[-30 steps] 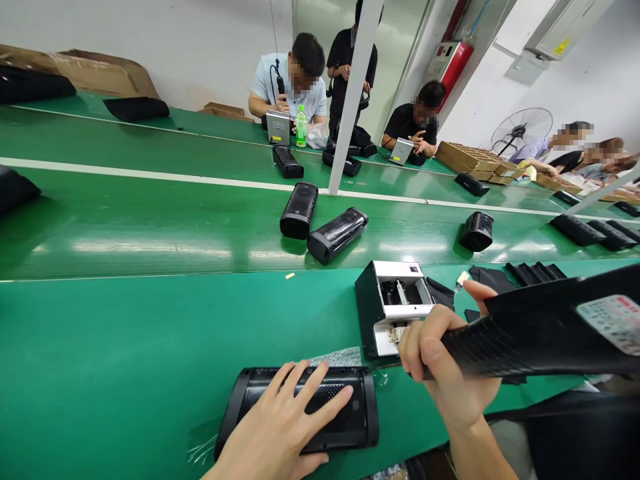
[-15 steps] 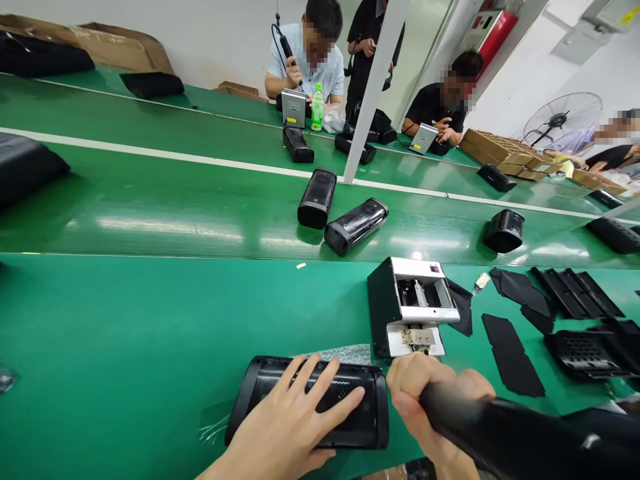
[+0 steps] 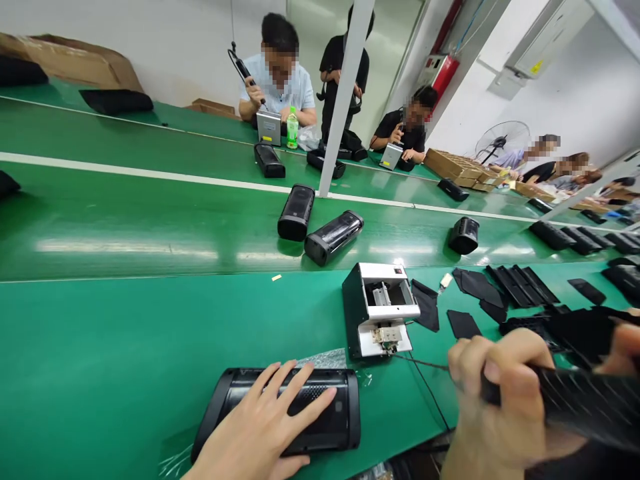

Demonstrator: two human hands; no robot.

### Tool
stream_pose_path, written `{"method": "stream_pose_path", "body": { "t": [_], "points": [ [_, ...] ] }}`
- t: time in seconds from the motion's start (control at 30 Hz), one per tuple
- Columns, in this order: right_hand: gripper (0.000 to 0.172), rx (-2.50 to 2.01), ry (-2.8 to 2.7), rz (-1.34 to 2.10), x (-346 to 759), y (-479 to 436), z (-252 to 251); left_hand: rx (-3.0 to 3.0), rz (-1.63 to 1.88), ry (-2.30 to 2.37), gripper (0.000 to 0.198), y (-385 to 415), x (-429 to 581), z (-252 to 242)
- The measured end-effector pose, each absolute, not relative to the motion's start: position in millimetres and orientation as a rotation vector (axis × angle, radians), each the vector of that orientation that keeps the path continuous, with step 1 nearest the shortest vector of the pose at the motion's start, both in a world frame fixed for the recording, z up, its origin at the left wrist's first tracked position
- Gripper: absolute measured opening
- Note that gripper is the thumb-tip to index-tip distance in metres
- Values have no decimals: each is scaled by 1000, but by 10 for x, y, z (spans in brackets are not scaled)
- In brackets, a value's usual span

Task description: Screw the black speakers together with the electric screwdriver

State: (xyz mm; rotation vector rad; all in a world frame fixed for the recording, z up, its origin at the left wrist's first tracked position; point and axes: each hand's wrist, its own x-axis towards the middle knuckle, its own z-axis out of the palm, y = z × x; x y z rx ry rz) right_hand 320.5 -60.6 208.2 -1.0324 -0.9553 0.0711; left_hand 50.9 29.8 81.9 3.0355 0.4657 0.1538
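My left hand [image 3: 273, 417] lies spread over a black speaker-like housing [image 3: 345, 413], which rests on its side on crinkled clear plastic wrap [image 3: 327, 358]. Closed around the black handle of an electric screwdriver [image 3: 575, 397], my right hand [image 3: 505, 393] is held at the right, blurred by motion. The screwdriver's thin bit [image 3: 425, 362] points left, its tip at the lower front of a white and black screw feeder [image 3: 390, 311]; contact there is not certain. A thin cable [image 3: 430, 390] runs down from the feeder.
Black flat pieces [image 3: 477, 287] and ribbed strips [image 3: 523, 285] lie right of the feeder. Similar housings [image 3: 297, 212] stand on the green conveyor [image 3: 150, 227] behind. Across it, co-workers sit with tools, a green bottle [image 3: 293, 128] and cartons [image 3: 453, 167]. Part of another hand [image 3: 623, 347] shows at the far right.
The view has turned toward the right. My right hand has moved right from the feeder's front, and the screwdriver's bit is now visible. My left hand stays on the housing.
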Motion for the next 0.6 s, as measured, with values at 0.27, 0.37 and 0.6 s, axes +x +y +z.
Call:
{"method": "stream_pose_path", "body": {
  "t": [0.27,0.37,0.6],
  "points": [
    [57,-1133,-1045,-30,3404,-240,1806,3064,232,366,120,265,458,752],
    [62,-1126,-1035,25,3372,-329,1841,3058,251,311,118,256,447,753],
    [56,-1089,-966,67,3375,-254,1773,3094,293,276,117,285,458,754]
  ]
}}
